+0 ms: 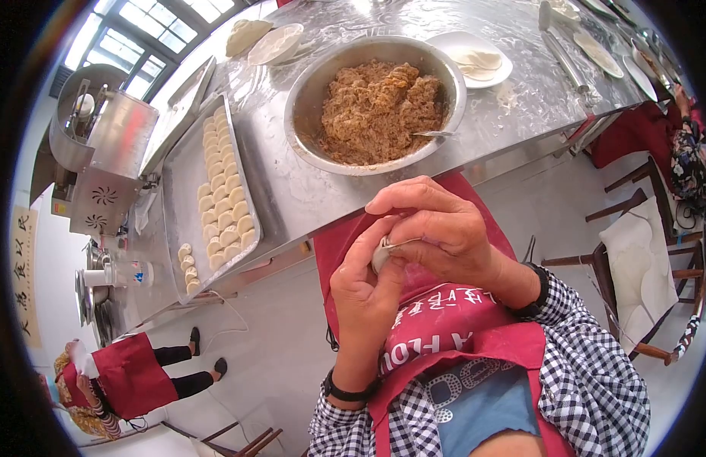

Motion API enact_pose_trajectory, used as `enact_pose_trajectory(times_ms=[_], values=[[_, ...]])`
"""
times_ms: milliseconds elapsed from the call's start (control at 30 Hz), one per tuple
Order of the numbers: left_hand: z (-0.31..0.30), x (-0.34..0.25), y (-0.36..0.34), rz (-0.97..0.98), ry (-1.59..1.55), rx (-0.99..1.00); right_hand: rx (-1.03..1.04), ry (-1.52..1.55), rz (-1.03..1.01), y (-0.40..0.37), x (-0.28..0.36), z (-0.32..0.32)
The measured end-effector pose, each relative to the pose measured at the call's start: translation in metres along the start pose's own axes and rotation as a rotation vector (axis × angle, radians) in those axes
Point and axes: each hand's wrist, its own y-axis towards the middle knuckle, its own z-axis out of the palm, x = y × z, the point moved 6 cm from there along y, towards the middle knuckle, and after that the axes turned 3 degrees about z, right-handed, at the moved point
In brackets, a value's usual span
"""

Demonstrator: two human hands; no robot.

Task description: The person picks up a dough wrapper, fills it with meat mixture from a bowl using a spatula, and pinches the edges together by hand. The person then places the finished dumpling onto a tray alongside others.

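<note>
Both my hands meet in front of the red apron, pinching one dumpling [381, 255] between them. My left hand [366, 286] wraps it from the left, thumb and forefinger pressed on its side. My right hand [443, 232] presses the edge from the right; its fingers partly hide the dough. Just beyond stands a large steel bowl [298, 141] of brown minced filling [379, 110], with a metal utensil handle [433, 134] sticking out. To the left, a metal tray [187, 183] holds rows of finished dumplings [229, 206]. Behind the bowl, a white plate [504, 70] carries round wrappers [475, 65].
A long steel table [280, 198] spans the front. On it are a rolling pin [564, 53], a bowl of flour [275, 44] and a dough lump [248, 36]. A steel machine [113, 152] stands left. Another person in a red apron [136, 373] is lower left; a chair [638, 259] stands right.
</note>
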Motion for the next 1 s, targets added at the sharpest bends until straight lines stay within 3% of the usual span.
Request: enact_pose_trajectory(times_ms=[67,133,333,433,500,633,800,933,1000], values=[[-0.001,0.002,-0.001,-0.046,-0.063,-0.001,0.011,-0.004,0.005,0.001,0.003,0.001],[0.0,0.005,-0.001,-0.094,-0.125,-0.003,-0.076,0.104,0.16,0.003,-0.001,-0.001],[0.002,0.003,0.004,-0.085,-0.139,0.005,0.005,0.107,0.056,-0.003,-0.003,0.0],[0.003,0.011,0.003,-0.164,-0.263,-0.023,-0.065,0.135,0.098,-0.005,-0.007,-0.001],[0.002,0.018,0.002,-0.241,-0.553,-0.086,-0.095,0.106,0.102,-0.001,-0.003,0.001],[0.0,0.022,0.001,-0.18,-0.52,-0.086,-0.03,0.017,0.056,-0.003,-0.005,0.0],[0.001,0.012,0.0,-0.03,0.01,-0.058,-0.047,-0.007,0.055,-0.006,-0.008,0.0],[0.0,0.011,0.001,-0.045,-0.012,-0.016,-0.02,-0.03,0.033,-0.006,-0.008,0.0],[-0.001,0.019,0.0,-0.112,-0.167,-0.019,-0.058,-0.012,0.079,-0.002,-0.004,0.001]])
